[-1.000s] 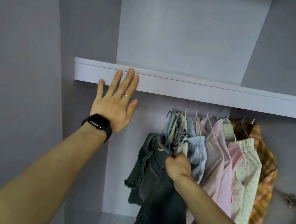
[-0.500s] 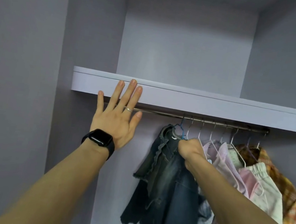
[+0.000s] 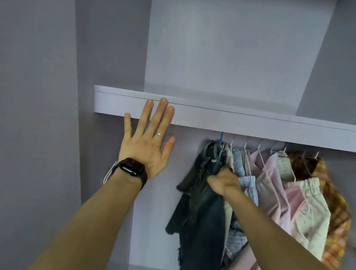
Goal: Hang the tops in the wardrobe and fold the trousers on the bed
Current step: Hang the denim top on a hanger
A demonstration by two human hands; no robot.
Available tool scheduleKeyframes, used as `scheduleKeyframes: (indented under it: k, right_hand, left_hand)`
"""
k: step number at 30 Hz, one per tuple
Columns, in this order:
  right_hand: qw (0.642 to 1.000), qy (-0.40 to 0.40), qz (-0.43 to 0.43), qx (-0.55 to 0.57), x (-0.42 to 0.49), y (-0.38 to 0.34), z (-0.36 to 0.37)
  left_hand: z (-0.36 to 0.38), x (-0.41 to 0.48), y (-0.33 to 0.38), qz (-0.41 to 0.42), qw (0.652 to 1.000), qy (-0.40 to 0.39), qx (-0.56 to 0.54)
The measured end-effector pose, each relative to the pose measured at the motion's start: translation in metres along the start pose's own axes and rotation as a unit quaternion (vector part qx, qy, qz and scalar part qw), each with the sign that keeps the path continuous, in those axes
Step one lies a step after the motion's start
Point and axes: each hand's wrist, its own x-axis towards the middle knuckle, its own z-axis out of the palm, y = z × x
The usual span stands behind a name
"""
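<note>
Right hand [image 3: 225, 183]: closed in a fist on the upper part of a dark denim top [image 3: 204, 206], near its collar. Left hand [image 3: 147, 144]: open, fingers spread, fingertips over the front edge of the wardrobe shelf [image 3: 264, 127]; contact not certain. Ring on one finger, black watch [image 3: 130, 169] on the wrist.

Denim top: hung on a blue hanger [image 3: 221, 145], leftmost in the row, frayed hem loose at the left side, hook hidden behind the shelf edge.

Row to the right, close-packed on white hangers: light blue striped garment [image 3: 245, 189], pink striped shirt [image 3: 271, 192], cream trousers with elastic waistband [image 3: 314, 211], orange plaid shirt [image 3: 337, 223] at the far end.

Wardrobe [image 3: 228, 51]: lilac-grey interior, upper compartment above the shelf, left side panel beside the left forearm.
</note>
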Motion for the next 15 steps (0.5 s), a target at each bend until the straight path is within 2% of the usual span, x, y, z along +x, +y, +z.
scheduleKeyframes:
  k: [6,9,12,15]
  right_hand:
    - [0.997,-0.062,-0.04,-0.023,-0.086,0.003,-0.049]
    - [0.996,-0.069,-0.059,-0.019,-0.141,0.01,-0.076]
    - [0.995,-0.061,-0.077,0.005,-0.205,0.028,-0.102]
    - [0.995,0.006,-0.097,0.013,-0.268,0.061,-0.127]
  left_hand:
    - [-0.032,-0.004,0.009,-0.053,0.99,-0.128,-0.016]
    - [-0.059,-0.004,0.017,-0.082,0.977,-0.194,-0.016]
    - [-0.087,-0.014,0.039,-0.092,0.953,-0.286,-0.037]
    - [-0.103,-0.046,0.08,-0.07,0.931,-0.343,-0.098]
